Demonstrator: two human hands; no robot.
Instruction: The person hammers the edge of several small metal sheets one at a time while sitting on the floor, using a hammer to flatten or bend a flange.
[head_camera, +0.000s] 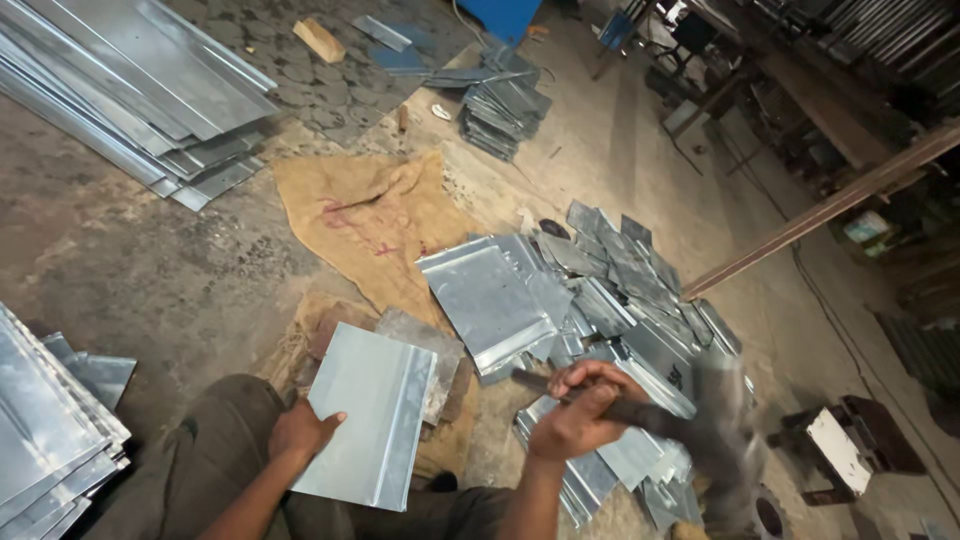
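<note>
Dull-shining galvanized metal sheet (368, 415) (smooth, folded edge); coarse burlap sack (375, 225); rough concrete floor (150, 260).

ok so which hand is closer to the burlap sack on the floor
Left. The left hand grips the edge of a metal sheet just below the sack. The right hand holds a hammer farther right, over the pile of metal pieces.
</note>
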